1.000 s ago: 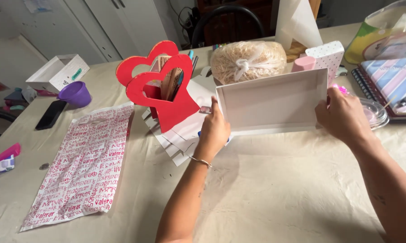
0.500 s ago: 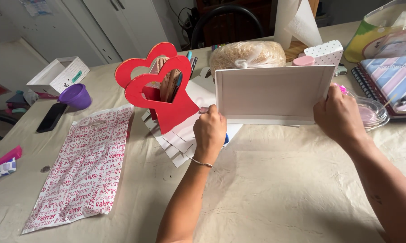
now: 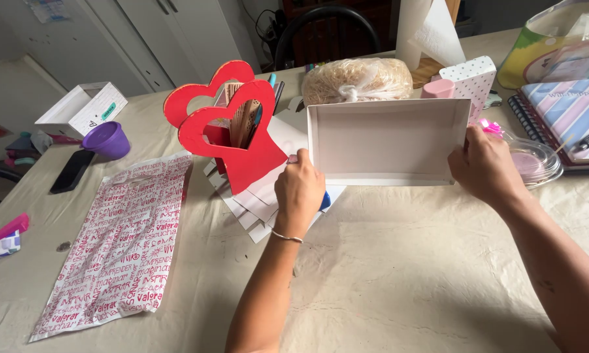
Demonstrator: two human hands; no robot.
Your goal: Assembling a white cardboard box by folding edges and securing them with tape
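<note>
We see 2 hands holding up a white box tray (image 3: 387, 140) above the bench (image 3: 386, 274). The left hand (image 3: 299, 191) pinches the tray's lower left corner, with its grip pressed tight on the edge. The right hand (image 3: 485, 167) pinches the right side wall, thumb in front and fingers behind. The tray is tipped up on its long edge, so its open side faces us.

We think a few things could go wrong from here. The tray is held only at its thin walls, so it could bend or slip if one grip loosens. The red heart holder (image 3: 232, 134) stands just beside the left hand, and a bump from that hand could knock it over. The stack of white cards (image 3: 255, 202) lies under the left hand and could slide. The clear plastic lid (image 3: 536, 160) sits near the right hand and could get pushed.

The tray looks clean and white. It is a shallow rectangle with 4 low walls and nothing inside. It looks like thin, light card.
</note>
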